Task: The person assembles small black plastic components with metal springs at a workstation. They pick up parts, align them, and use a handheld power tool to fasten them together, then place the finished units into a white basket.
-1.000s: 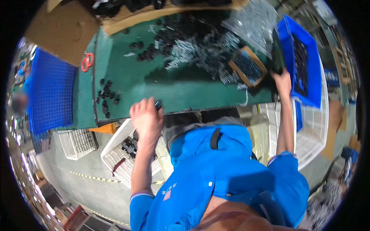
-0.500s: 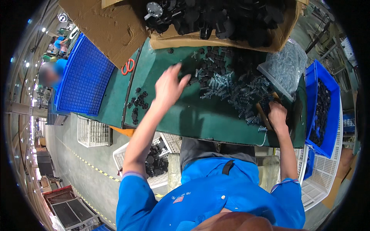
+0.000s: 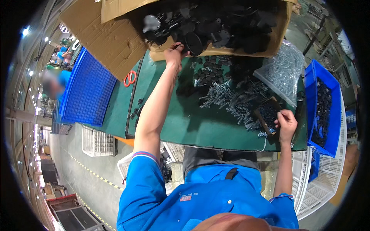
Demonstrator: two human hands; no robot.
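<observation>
My left hand (image 3: 174, 55) reaches to the near edge of the cardboard box (image 3: 246, 48), its fingers closed on the rim of a round black part (image 3: 193, 44). More dark plastic parts (image 3: 231, 23) fill the box. Over the right side of the green table, my right hand (image 3: 286, 122) has its thumb and fingers pinched together; whatever is between them is too small to name. Next to it lies a small brown tray (image 3: 263, 122) with dark bits. Left of that spreads a heap of metal springs (image 3: 227, 96), with small black pieces (image 3: 210, 71) behind it.
A clear plastic bag of springs (image 3: 283, 67) lies at the table's right rear. A blue bin (image 3: 334, 134) of black parts stands to the right. On the left are red-handled scissors (image 3: 130, 78), a blue crate (image 3: 86, 90) and a cardboard flap (image 3: 104, 38). Another person (image 3: 58, 82) is beyond.
My left hand has moved forward from above the table to the box and taken hold of a round black part. The right hand has lifted away from the brown tray, slightly right.
</observation>
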